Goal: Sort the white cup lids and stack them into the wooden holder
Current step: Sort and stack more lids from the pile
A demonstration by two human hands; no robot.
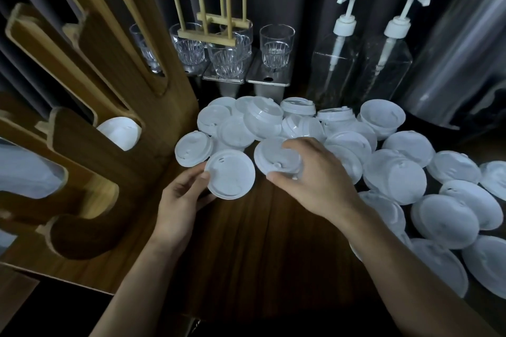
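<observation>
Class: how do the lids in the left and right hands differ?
Left lid is rim-pinched by the left hand, fully visible; right lid is gripped from above, partly hidden by the right hand. Left lid sits nearer the wooden holder than right lid. Both are white, round.

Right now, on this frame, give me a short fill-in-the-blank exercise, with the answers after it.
1. The left hand holds a lid beside the ___ holder.
2. The right hand grips a second lid, so ___ hands hold lids.
3. Behind the pile, ___ pump bottles stand.

Missing words: wooden; both; two.
</observation>
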